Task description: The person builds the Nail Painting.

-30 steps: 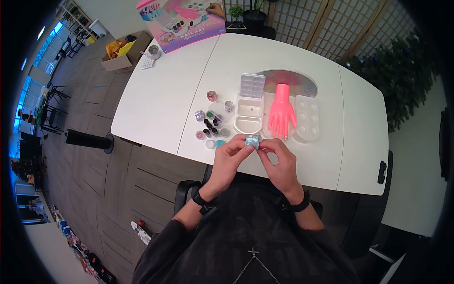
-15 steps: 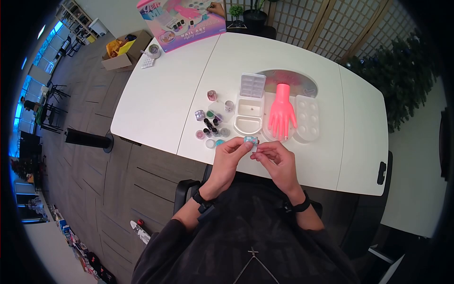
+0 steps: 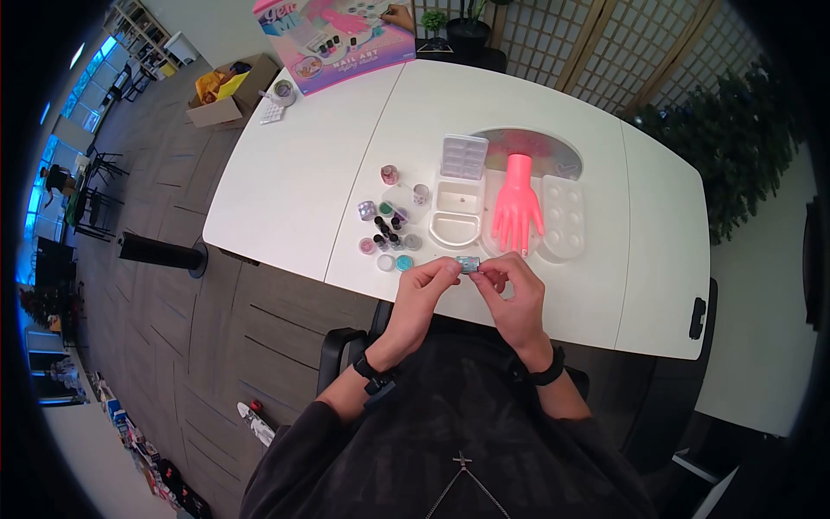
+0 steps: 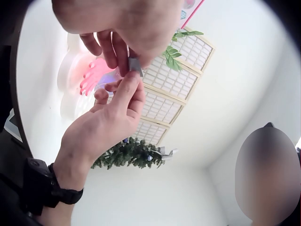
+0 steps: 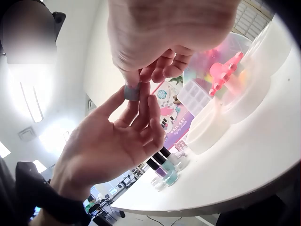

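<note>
A small teal piece with a white pattern (image 3: 468,264) is held up between both hands, over the table's near edge. My left hand (image 3: 419,298) pinches its left end between thumb and fingers. At the other end, my right hand (image 3: 517,294) grips it with thumb and fingertips. In the right wrist view the piece (image 5: 132,92) looks flat and grey-blue; fingers cover part of it. Just beyond the hands stands a pink model hand (image 3: 516,212), fingers pointing toward me. Left of it is a white two-compartment tray (image 3: 456,210).
Nail polish bottles (image 3: 386,233) and small jars, one turquoise (image 3: 405,263), cluster left of the tray. A white palette with round wells (image 3: 564,216) lies right of the model hand. The nail art box (image 3: 341,43) stands at the back left, near a grey pot (image 3: 284,90).
The teal piece has turned between the fingers, from a squarish face to a narrower, sideways shape. My right hand shifted slightly and takes its right end. The things on the table stay put.
</note>
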Motion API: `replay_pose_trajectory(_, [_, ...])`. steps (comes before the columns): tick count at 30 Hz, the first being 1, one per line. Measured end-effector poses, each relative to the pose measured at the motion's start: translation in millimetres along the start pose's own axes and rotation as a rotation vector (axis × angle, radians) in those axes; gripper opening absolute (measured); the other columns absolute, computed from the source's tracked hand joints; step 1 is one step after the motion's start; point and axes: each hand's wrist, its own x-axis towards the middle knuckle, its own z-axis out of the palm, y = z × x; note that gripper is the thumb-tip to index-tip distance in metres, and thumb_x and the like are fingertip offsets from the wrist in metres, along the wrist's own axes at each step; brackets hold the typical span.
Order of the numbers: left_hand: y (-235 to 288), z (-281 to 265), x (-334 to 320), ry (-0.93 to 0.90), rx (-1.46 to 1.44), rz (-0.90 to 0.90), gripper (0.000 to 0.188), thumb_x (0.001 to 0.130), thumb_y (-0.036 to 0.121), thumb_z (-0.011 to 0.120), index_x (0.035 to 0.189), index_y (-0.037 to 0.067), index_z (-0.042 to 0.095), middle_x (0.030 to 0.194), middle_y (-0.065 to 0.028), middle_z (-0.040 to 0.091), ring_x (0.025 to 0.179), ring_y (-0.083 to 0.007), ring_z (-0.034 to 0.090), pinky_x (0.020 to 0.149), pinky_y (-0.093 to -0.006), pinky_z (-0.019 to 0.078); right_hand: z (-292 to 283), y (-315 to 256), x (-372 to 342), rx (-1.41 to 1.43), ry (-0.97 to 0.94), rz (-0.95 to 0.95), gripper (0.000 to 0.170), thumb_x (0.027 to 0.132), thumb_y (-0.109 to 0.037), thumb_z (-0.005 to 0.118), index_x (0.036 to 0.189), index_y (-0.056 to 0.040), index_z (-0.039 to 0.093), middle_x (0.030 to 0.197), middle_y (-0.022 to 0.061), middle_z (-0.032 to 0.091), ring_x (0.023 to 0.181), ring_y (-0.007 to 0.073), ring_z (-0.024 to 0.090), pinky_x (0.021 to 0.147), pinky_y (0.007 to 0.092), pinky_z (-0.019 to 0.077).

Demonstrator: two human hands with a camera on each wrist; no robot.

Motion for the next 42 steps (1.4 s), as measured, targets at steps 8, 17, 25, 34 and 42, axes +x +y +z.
replay_pose_trajectory(8, [0.7,7.7,-0.4,-0.050,0.121,0.237,0.014,0.103,0.002,0.068,0.114,-0.002,0.076,0.128,-0.0074,0.066,0.116,-0.0136,0.063,0.103,-0.0303,0.0495,0.6,-9.4,-1.9,0.397,-0.019,0.457,0.014,0.098,0.000,0.076,0.110,0.0018,0.069,0.099,0.0022,0.066,0.088,0.0066,0.063,0.078,0.0229,0.0530])
replay_pose_trajectory(17, [1.0,6.5,0.7,0.033,0.405,0.399,0.012,0.098,0.000,0.074,0.108,-0.001,0.080,0.130,-0.0107,0.067,0.115,-0.0165,0.065,0.100,-0.0303,0.0504,0.8,-4.6,-3.8,0.546,-0.033,0.495,0.012,0.101,0.000,0.071,0.112,0.0016,0.068,0.104,0.0024,0.066,0.099,0.0076,0.064,0.089,0.0248,0.0547])
replay_pose_trajectory(25, [6.2,7.4,-1.6,0.013,0.205,0.260,0.017,0.100,-0.003,0.070,0.115,-0.001,0.079,0.137,-0.0104,0.066,0.117,-0.0137,0.064,0.098,-0.0286,0.0527,5.4,-0.7,-2.3,0.556,-0.045,0.460,0.012,0.101,-0.007,0.073,0.110,0.0004,0.068,0.098,0.0001,0.068,0.089,0.0039,0.061,0.078,0.0225,0.0510])
replay_pose_trajectory(34, [2.0,4.4,0.0,0.048,0.139,0.266,0.010,0.098,-0.002,0.074,0.107,0.000,0.077,0.134,-0.0078,0.063,0.116,-0.0122,0.062,0.097,-0.0273,0.0507,3.0,-0.3,-3.1,0.564,-0.094,0.522,0.013,0.102,-0.008,0.072,0.110,0.0007,0.067,0.099,-0.0003,0.068,0.086,0.0025,0.059,0.075,0.0219,0.0492])
replay_pose_trajectory(42, [-6.3,0.1,7.7,0.056,0.297,0.366,0.001,0.097,0.000,0.076,0.098,0.000,0.076,0.124,-0.0041,0.059,0.108,-0.0097,0.059,0.090,-0.0256,0.0494,2.6,1.7,-1.2,0.559,-0.107,0.558,0.014,0.105,-0.012,0.071,0.106,0.0018,0.068,0.095,-0.0004,0.069,0.084,0.0021,0.059,0.074,0.0219,0.0492])
